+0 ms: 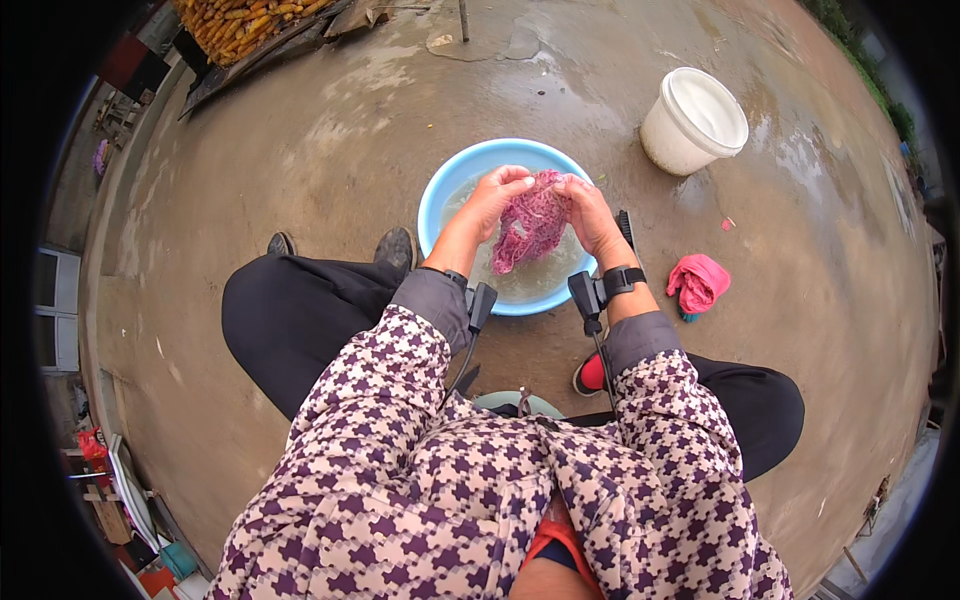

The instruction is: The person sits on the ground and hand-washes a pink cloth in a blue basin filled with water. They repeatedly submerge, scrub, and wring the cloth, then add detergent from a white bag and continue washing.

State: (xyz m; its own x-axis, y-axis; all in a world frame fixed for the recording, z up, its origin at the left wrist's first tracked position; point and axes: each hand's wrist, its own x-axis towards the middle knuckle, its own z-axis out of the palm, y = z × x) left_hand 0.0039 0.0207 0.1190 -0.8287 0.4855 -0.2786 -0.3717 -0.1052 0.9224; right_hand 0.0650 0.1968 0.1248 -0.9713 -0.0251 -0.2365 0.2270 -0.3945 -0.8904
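Between my hands hangs a wet pink-and-purple mesh-like cloth (534,223), held up over a light blue plastic basin (433,187). My left hand (496,196) pinches its upper left edge with thumb and fingers. At the upper right edge, my right hand (585,210) grips the same cloth. Its lower end droops toward the cloudy water (536,285) in the basin; whether it touches the surface is hard to tell. A black-bristled brush (625,227) lies against the basin's right side, partly hidden by my right wrist.
A white plastic bucket (664,139) stands on the wet concrete ground (337,165) at the upper right. Right of the basin lies a crumpled pink cloth (699,283) with something teal under it. Corn cobs (240,30) are piled at the upper left. My shoe (396,249) is near the basin's left side.
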